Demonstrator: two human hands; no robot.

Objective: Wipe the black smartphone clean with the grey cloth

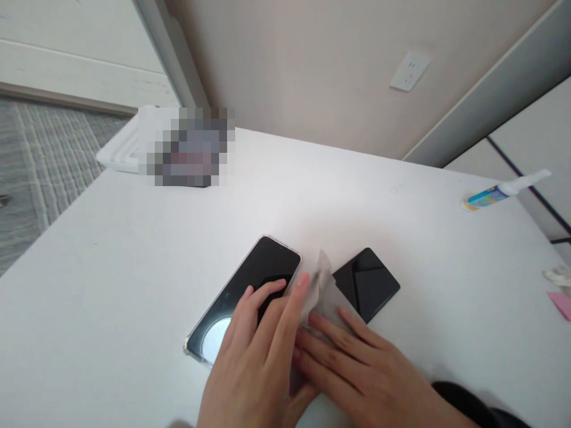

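Note:
A smartphone (243,297) in a clear case lies flat on the table, its glossy black face up with a round white reflection near the lower end. My left hand (254,351) rests across it, fingers on the glass and thumb against a crumpled translucent film (325,297). My right hand (357,368) presses its fingers onto that film, whose lower part is hidden under them. A glossy black square slab (368,282) lies just beyond the film, partly covered by it.
The white table (134,267) has a blue-and-white tube (493,195) lying near its far right edge. A pink paper (561,304) and a white crumpled item (557,276) lie at the right edge. A pixelated object (185,148) stands at the back. Grey carpet (44,166) lies beyond the left edge.

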